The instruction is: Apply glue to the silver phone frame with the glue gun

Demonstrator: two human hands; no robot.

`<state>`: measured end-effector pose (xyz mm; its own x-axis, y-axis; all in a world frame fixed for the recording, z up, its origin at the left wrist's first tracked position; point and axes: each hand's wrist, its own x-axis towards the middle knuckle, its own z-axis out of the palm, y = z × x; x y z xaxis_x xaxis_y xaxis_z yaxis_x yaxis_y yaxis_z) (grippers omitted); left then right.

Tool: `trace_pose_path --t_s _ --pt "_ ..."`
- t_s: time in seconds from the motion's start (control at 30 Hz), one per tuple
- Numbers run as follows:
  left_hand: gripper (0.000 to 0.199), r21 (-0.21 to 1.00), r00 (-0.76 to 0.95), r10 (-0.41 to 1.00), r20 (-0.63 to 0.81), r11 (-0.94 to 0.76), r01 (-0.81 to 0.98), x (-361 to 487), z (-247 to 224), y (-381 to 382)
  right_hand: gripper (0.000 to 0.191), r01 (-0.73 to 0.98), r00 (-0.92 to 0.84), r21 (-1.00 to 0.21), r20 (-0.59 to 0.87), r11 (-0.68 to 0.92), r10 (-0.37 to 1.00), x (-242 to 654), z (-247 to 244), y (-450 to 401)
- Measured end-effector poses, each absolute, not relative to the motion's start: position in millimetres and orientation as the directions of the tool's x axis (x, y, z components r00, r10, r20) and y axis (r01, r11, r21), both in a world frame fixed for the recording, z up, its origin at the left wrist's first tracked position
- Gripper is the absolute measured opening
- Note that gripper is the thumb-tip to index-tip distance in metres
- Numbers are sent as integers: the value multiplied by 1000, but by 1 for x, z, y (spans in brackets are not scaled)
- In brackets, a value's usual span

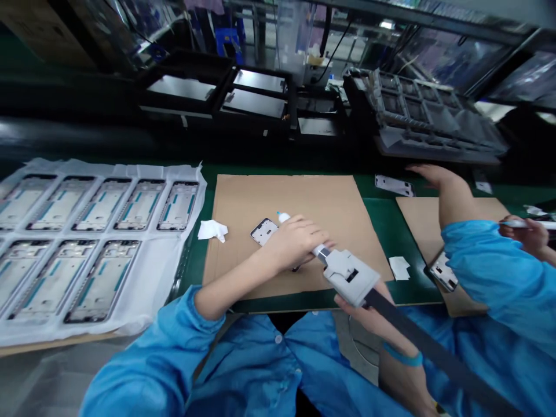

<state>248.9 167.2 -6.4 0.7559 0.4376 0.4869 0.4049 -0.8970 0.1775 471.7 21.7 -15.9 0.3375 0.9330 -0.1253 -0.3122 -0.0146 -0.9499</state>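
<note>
On card, left hand covers 1 frame (likely light, stiff; pinch edges); right hand touches or nears tool; can't tell either grip.

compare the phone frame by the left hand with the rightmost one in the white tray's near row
The phone frame by the left hand lies on brown cardboard; the tray frame sits in the white tray.
The first is partly hidden by the hand; the tray frame is in full view.
The tray frame shows teal strips; the first frame's visible part shows none.
Both have dark edges and a pale face.
</note>
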Motion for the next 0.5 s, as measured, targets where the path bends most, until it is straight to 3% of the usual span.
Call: trace_pose_path --t_s 0.1,0.17,0.2,0.27,0.33,0.4,0.5 --pt "43 265 609 536 584 -836 481 256 -7 170 54 17 605 -972 197 235 771 460 -9 4" --pt "42 361 524 610 594 -785 504 259 -5 168 41 106 735 -915 336 389 589 450 -19 -5" --pt "40 404 495 642 585 -760 509 262 -5 167 33 78 738 -912 324 402 592 445 -26 -5" --pt "36 461 459 686 564 -723 514 267 -5 163 32 -33 643 -942 235 333 729 437 -37 3" --pt "34 489 447 706 550 -706 513 272 -5 159 56 -158 464 -957 143 241 874 432 -39 20" --pt "33 526 442 727 526 -686 502 276 -5 155 72 -275 356 -937 108 214 928 426 -35 38" --pt "24 599 422 766 485 -642 478 277 0 150 56 -327 363 -911 124 251 923 412 -33 52"
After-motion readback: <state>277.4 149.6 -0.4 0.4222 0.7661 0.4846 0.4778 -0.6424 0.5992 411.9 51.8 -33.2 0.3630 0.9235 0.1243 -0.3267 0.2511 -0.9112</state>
